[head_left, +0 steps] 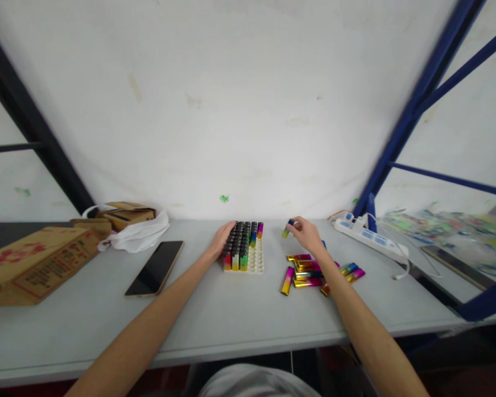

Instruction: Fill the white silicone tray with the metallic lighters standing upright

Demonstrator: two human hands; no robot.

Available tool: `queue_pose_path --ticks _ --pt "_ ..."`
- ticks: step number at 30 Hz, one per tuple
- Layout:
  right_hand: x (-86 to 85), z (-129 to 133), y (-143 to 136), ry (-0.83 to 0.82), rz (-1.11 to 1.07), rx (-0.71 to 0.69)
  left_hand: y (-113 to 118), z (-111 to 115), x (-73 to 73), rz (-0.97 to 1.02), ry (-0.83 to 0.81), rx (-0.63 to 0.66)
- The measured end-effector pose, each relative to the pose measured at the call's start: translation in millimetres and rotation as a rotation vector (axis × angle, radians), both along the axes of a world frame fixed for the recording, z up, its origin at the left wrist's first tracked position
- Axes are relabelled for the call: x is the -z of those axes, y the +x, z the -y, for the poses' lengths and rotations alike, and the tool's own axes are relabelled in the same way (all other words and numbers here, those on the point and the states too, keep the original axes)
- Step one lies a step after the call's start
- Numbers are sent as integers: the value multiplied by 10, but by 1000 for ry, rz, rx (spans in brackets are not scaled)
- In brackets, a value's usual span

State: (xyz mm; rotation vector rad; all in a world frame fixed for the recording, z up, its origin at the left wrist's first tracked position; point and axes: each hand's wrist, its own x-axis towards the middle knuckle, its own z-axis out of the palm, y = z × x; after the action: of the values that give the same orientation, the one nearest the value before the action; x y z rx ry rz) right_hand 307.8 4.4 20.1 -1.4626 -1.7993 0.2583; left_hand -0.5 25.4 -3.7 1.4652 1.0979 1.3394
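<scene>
A white tray (255,263) with round holes stands on the grey table. Rows of black-topped lighters (238,242) fill its left part, and one pink-and-yellow lighter (260,230) stands at its back right; the front right holes are bare. My left hand (222,240) rests closed against the tray's left side, its fingertips partly hidden by the lighters. To the right of the tray, my right hand (305,231) pinches a blue-and-yellow lighter (288,228) just above the table. Shiny multicoloured lighters (308,273) lie in a loose pile below my right hand, with one pink-and-yellow piece (287,280) at its left.
A dark phone (155,268) lies left of my left forearm. Farther left are a cardboard box (45,259) and a white plastic bag (138,234). On the right are a white power strip (372,238) with cables and a blue metal frame (400,132).
</scene>
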Motion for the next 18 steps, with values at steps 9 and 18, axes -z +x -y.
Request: queue_pose_path --ticks 9,18 --pt "-68 235 -488 -280 -883 -473 4 -7 22 17 4 29" --pt "-70 383 -798 -349 -678 -377 -1 -21 28 -1 18 31"
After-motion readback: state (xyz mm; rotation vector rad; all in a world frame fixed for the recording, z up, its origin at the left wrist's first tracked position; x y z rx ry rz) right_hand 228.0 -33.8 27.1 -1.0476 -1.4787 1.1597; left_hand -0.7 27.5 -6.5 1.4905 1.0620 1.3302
